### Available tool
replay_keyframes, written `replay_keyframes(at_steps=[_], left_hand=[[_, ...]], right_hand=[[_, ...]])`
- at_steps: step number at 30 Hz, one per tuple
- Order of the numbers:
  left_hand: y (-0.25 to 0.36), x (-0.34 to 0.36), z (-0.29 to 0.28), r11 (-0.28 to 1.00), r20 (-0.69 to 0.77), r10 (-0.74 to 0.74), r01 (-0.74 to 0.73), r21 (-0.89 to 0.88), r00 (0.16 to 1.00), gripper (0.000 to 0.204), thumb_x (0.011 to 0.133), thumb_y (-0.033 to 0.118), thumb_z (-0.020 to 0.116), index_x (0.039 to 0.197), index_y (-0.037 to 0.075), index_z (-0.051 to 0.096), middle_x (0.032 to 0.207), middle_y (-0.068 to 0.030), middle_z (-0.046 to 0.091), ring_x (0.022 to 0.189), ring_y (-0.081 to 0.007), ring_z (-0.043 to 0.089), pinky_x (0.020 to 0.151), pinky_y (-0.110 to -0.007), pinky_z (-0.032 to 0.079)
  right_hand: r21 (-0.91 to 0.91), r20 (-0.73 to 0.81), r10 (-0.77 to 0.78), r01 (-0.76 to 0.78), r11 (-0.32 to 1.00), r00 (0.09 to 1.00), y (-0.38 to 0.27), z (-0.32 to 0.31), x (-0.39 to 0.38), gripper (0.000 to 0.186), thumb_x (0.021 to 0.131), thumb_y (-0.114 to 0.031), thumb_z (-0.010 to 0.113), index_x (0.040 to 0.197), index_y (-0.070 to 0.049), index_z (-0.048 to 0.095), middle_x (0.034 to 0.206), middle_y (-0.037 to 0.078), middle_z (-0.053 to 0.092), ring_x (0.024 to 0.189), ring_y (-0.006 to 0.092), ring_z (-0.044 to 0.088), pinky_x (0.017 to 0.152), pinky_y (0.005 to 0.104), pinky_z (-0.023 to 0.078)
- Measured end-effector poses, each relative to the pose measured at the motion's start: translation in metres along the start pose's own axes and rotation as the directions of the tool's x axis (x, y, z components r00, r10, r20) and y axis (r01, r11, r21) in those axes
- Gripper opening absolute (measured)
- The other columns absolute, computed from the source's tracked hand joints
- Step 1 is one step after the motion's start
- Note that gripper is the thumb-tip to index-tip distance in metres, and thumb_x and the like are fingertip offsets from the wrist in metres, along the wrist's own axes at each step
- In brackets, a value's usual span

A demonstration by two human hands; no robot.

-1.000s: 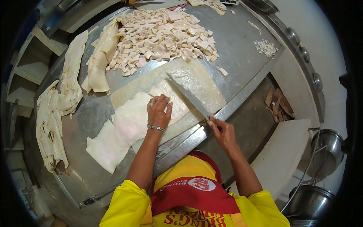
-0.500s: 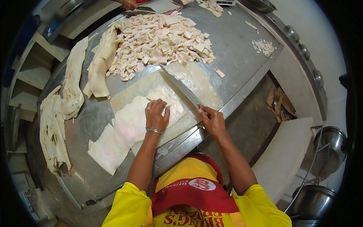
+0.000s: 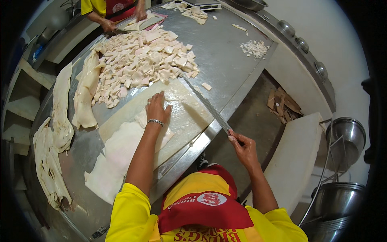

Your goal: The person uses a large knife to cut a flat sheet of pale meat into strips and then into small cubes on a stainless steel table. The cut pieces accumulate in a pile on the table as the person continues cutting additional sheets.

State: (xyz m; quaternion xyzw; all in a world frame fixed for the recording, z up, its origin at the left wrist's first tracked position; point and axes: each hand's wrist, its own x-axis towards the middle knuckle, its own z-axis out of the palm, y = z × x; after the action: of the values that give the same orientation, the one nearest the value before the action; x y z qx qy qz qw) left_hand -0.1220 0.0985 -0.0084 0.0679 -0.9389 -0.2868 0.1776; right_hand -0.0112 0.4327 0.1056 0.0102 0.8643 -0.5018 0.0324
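Note:
A pale, whitish sheet of raw skin (image 3: 115, 155) lies partly on a translucent cutting board (image 3: 189, 101) and partly on the metal table. My left hand (image 3: 157, 111) rests at the sheet's far end, fingers stretched forward and thumb apart, fingertips over the board. Its fingers hide part of the sheet's edge. My right hand (image 3: 244, 148) grips the handle of a long knife (image 3: 206, 104), held beyond the table's near edge. The blade slants along the board's right side, its tip close to a large heap of cut skin pieces (image 3: 141, 60).
Longer skin strips (image 3: 60, 109) lie along the table's left. Small white scraps (image 3: 254, 49) sit near the right corner. Across the table a co-worker's hands (image 3: 109, 26) work at another board. Steel pots (image 3: 338, 201) stand at the right on a rack.
The view has shifted, bringing the co-worker further into sight. My left hand has moved forward to the sheet's far end. The knife has moved right, to the board's right side.

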Motion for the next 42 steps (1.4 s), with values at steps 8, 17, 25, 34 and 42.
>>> replay_keyframes(at_steps=[8, 17, 25, 34, 42], left_hand=[[0.013, 0.031, 0.029, 1.000, 0.108, -0.020, 0.020, 0.004, 0.994, 0.020, 0.070, 0.010, 0.073, 0.090, 0.006, 0.075, 0.093, -0.0160, 0.073, 0.094, -0.0332, 0.069, 0.091, -0.043, 0.052], [0.051, 0.042, 0.029, 0.887, 0.090, -0.457, 0.461, -0.024, 0.885, 0.007, 0.069, 0.006, 0.072, 0.076, 0.003, 0.074, 0.067, -0.0084, 0.071, 0.064, -0.0186, 0.070, 0.065, -0.032, 0.058], [0.177, 0.153, 0.137, 0.857, 0.154, -0.123, 0.183, -0.481, 0.980, 0.007, 0.082, 0.003, 0.073, 0.087, -0.002, 0.073, 0.078, -0.0055, 0.071, 0.072, -0.0118, 0.065, 0.067, -0.027, 0.053], [0.369, 0.298, 0.279, 0.850, 0.131, 0.197, -0.102, -0.517, 0.972, 0.034, 0.093, 0.017, 0.065, 0.125, 0.004, 0.068, 0.120, -0.0177, 0.071, 0.108, -0.0300, 0.069, 0.093, -0.038, 0.054], [0.409, 0.264, 0.365, 0.827, 0.156, 0.560, -0.536, -0.171, 0.814, 0.066, 0.082, 0.029, 0.071, 0.145, 0.036, 0.055, 0.150, -0.0198, 0.037, 0.137, -0.0426, 0.032, 0.114, -0.057, 0.023]], right_hand=[[0.022, -0.004, -0.004, 0.004, 1.000, 1.000, 0.038, -0.073, 0.046, 0.031, 0.096, -0.016, 0.073, 0.120, 0.003, 0.072, 0.102, 0.008, 0.076, 0.093, 0.0080, 0.064, 0.086, 0.0264, 0.052], [-0.104, -0.092, -0.097, 0.087, 0.991, 0.991, 0.105, -0.200, 0.126, 0.032, 0.093, -0.027, 0.075, 0.118, -0.008, 0.074, 0.095, 0.022, 0.073, 0.074, 0.0255, 0.072, 0.067, 0.0350, 0.055], [-0.327, -0.156, -0.065, 0.011, 0.945, 0.986, 0.128, -0.300, 0.198, 0.033, 0.092, -0.036, 0.073, 0.116, -0.013, 0.076, 0.090, 0.021, 0.072, 0.069, 0.0355, 0.068, 0.067, 0.0422, 0.053], [-0.506, -0.095, -0.083, 0.023, 0.862, 0.992, 0.140, -0.348, 0.317, 0.034, 0.092, -0.039, 0.071, 0.115, -0.015, 0.077, 0.088, 0.021, 0.072, 0.074, 0.0371, 0.070, 0.072, 0.0469, 0.054], [-0.690, 0.040, -0.207, 0.177, 0.702, 0.977, 0.159, -0.388, 0.426, 0.032, 0.091, -0.034, 0.073, 0.117, -0.016, 0.076, 0.084, 0.019, 0.068, 0.078, 0.0379, 0.069, 0.068, 0.0493, 0.054]])
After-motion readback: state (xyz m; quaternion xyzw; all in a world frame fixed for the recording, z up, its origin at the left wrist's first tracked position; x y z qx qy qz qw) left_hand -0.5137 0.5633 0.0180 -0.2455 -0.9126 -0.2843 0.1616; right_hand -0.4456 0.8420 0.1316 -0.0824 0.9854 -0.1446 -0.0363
